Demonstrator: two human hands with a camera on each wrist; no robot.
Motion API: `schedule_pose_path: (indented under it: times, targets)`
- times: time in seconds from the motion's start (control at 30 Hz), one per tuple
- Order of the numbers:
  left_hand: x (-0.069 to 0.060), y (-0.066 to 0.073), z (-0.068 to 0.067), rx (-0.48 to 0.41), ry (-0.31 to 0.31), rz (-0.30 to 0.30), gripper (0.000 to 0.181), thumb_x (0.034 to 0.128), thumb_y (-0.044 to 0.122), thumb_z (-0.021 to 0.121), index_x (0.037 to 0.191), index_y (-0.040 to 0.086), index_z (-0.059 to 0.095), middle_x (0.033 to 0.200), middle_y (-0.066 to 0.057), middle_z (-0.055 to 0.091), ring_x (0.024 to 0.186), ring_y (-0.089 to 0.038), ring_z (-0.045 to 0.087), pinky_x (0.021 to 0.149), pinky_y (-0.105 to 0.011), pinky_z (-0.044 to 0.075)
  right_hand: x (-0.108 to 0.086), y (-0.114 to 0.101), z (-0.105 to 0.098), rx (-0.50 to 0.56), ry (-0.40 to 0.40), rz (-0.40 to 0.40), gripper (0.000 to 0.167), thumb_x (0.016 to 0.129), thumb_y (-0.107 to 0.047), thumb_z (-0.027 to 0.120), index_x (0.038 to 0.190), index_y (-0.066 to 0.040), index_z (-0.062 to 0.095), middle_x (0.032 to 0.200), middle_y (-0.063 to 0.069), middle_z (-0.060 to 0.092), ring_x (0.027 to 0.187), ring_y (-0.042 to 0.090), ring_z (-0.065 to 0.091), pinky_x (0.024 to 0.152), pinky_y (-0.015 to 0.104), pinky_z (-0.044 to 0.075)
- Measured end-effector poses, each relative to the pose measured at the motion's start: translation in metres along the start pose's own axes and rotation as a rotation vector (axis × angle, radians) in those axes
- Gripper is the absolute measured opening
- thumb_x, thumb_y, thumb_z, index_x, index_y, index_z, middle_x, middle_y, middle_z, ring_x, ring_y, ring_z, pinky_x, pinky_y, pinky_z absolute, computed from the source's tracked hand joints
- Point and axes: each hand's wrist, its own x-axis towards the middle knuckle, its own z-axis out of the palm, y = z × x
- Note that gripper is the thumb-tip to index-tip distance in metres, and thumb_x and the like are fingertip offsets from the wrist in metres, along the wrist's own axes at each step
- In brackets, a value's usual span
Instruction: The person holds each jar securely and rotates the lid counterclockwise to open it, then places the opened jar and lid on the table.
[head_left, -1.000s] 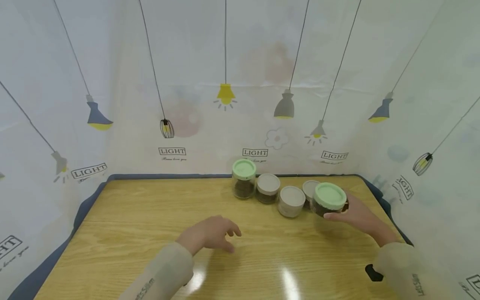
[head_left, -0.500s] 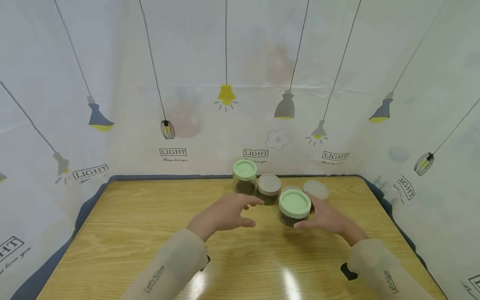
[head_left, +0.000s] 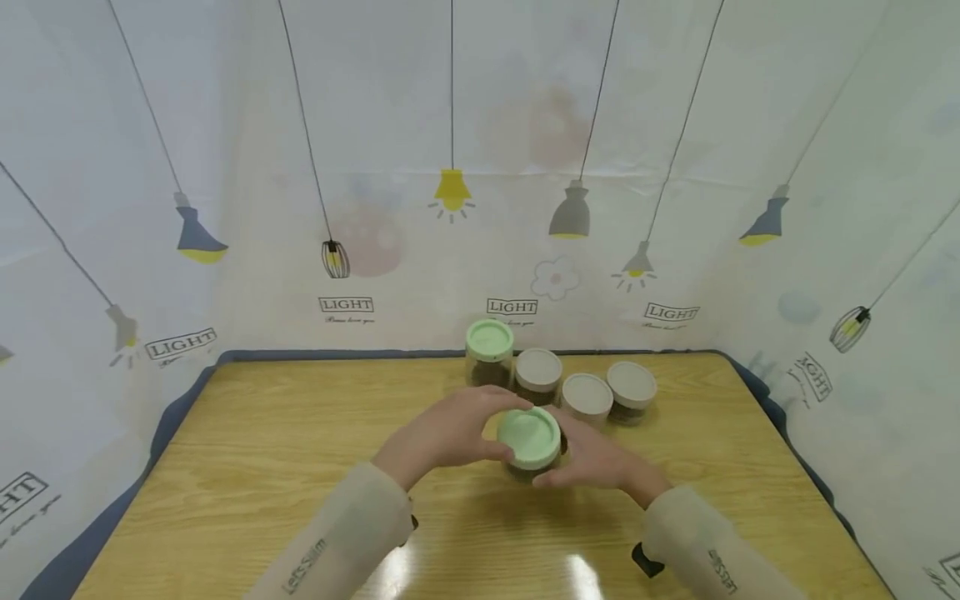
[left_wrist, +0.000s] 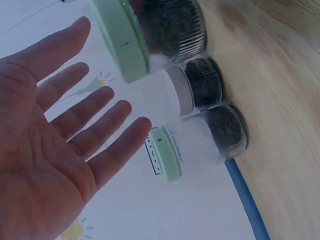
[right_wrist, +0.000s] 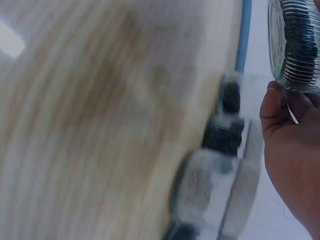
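Note:
A clear ribbed jar with a green lid and dark contents [head_left: 529,438] [left_wrist: 122,42] [right_wrist: 300,47] is off the table, gripped by my right hand [head_left: 600,454] [right_wrist: 295,150] on its right side. My left hand [head_left: 457,427] [left_wrist: 60,135] is at the jar's left, fingers extended and spread; the left wrist view shows a small gap between the thumb and the lid. Behind them stand a taller green-lidded jar [head_left: 490,343] [left_wrist: 167,155] and three white-lidded jars, the left [head_left: 537,368], middle [head_left: 587,395] and right [head_left: 632,385]. The left hand's fingertips partly overlap the tall jar in the head view.
The wooden table [head_left: 262,450] has a blue edge [head_left: 337,355] along the back. A white wall cloth [head_left: 285,167] printed with hanging lamps surrounds it on the back and both sides.
My right hand has carried the green-lidded jar leftward and nearer, past the white-lidded jars. My left hand has moved up and right, to beside that jar.

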Motion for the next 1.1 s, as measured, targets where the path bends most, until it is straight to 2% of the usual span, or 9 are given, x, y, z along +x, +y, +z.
schedule_pose_path:
  times: [0.2, 0.3, 0.43, 0.57, 0.77, 0.93, 1.1]
  targets:
    - [-0.016, -0.007, 0.000, -0.015, -0.010, 0.006, 0.062, 0.0812, 0.036, 0.078, 0.138, 0.030, 0.053, 0.144, 0.005, 0.053, 0.134, -0.020, 0.049, 0.110, -0.045, 0.041, 0.007, 0.002, 0.022, 0.076, -0.068, 0.004, 0.086, 0.077, -0.030, 0.082, 0.147, -0.025, 0.033, 0.140, -0.005, 0.048, 0.125, 0.016, 0.050, 0.105, 0.043, 0.042]
    - [-0.022, -0.009, -0.001, -0.014, -0.027, -0.001, 0.063, 0.0821, 0.036, 0.077, 0.139, 0.029, 0.053, 0.144, 0.004, 0.052, 0.134, -0.021, 0.049, 0.110, -0.045, 0.041, 0.010, 0.003, 0.030, 0.085, -0.093, 0.004, 0.081, 0.078, -0.030, 0.081, 0.146, -0.027, 0.036, 0.140, -0.007, 0.048, 0.126, 0.015, 0.049, 0.106, 0.042, 0.041]
    - [-0.029, -0.011, -0.001, -0.011, -0.032, -0.027, 0.065, 0.0816, 0.036, 0.077, 0.141, 0.028, 0.052, 0.145, 0.003, 0.052, 0.135, -0.021, 0.048, 0.110, -0.045, 0.041, 0.016, 0.002, 0.040, 0.081, -0.114, -0.024, 0.076, 0.077, -0.032, 0.082, 0.142, -0.033, 0.042, 0.139, -0.010, 0.051, 0.128, 0.014, 0.049, 0.109, 0.046, 0.037]
    - [-0.036, -0.012, 0.001, 0.005, -0.044, -0.031, 0.065, 0.0801, 0.035, 0.079, 0.139, 0.031, 0.053, 0.145, 0.005, 0.052, 0.134, -0.021, 0.048, 0.109, -0.046, 0.042, 0.020, 0.001, 0.049, 0.082, -0.115, -0.030, 0.077, 0.074, -0.034, 0.084, 0.140, -0.037, 0.044, 0.137, -0.014, 0.051, 0.128, 0.014, 0.047, 0.110, 0.049, 0.033]
    - [-0.040, -0.014, 0.008, 0.053, -0.074, -0.012, 0.062, 0.0778, 0.037, 0.080, 0.135, 0.033, 0.056, 0.141, 0.004, 0.055, 0.129, -0.022, 0.053, 0.104, -0.047, 0.046, 0.020, -0.001, 0.059, 0.044, -0.104, -0.028, 0.079, 0.070, -0.039, 0.086, 0.138, -0.037, 0.045, 0.131, -0.014, 0.053, 0.120, 0.012, 0.050, 0.105, 0.042, 0.038]
    - [-0.043, -0.011, 0.014, 0.093, -0.110, -0.020, 0.069, 0.0746, 0.042, 0.081, 0.137, 0.035, 0.053, 0.142, 0.004, 0.054, 0.127, -0.022, 0.055, 0.102, -0.045, 0.048, 0.019, -0.005, 0.065, 0.071, -0.141, -0.016, 0.083, 0.071, -0.038, 0.086, 0.141, -0.034, 0.042, 0.135, -0.014, 0.054, 0.122, 0.011, 0.052, 0.107, 0.036, 0.040]
    - [-0.046, -0.007, 0.018, 0.142, -0.133, 0.012, 0.076, 0.0698, 0.043, 0.084, 0.138, 0.042, 0.050, 0.140, 0.006, 0.055, 0.125, -0.021, 0.055, 0.099, -0.043, 0.050, 0.019, -0.008, 0.069, 0.089, -0.171, -0.002, 0.083, 0.071, -0.038, 0.086, 0.141, -0.037, 0.042, 0.133, -0.014, 0.056, 0.118, 0.009, 0.056, 0.104, 0.029, 0.042]
